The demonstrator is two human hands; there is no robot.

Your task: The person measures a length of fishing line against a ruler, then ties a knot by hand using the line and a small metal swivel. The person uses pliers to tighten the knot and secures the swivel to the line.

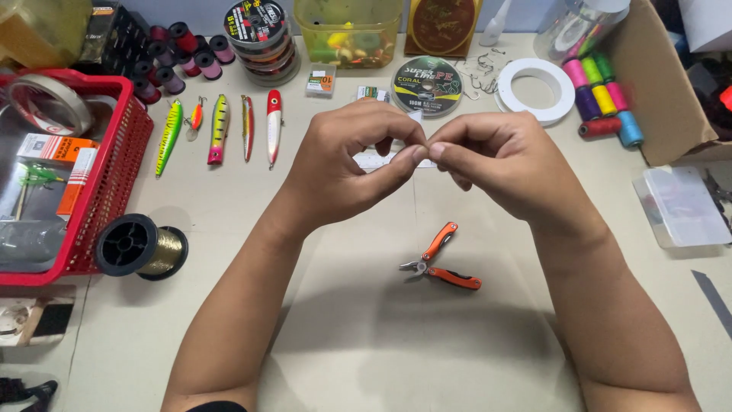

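Note:
My left hand (352, 160) and my right hand (496, 160) meet above the middle of the table, fingertips pinched together. Whatever sits between the fingertips is too small to see. A small white packet (374, 160) lies on the table just behind the hands, partly hidden by them. Small pliers with orange handles (442, 263) lie open on the table below my hands, between my forearms.
A row of fishing lures (219, 130) lies at the back left. A black spool of line (141, 246) stands beside a red basket (114, 164). Thread spools (602, 103), a white ring (537, 90), loose hooks (476, 76), a flat line spool (427, 85) and a clear box (681, 206) fill the back and right.

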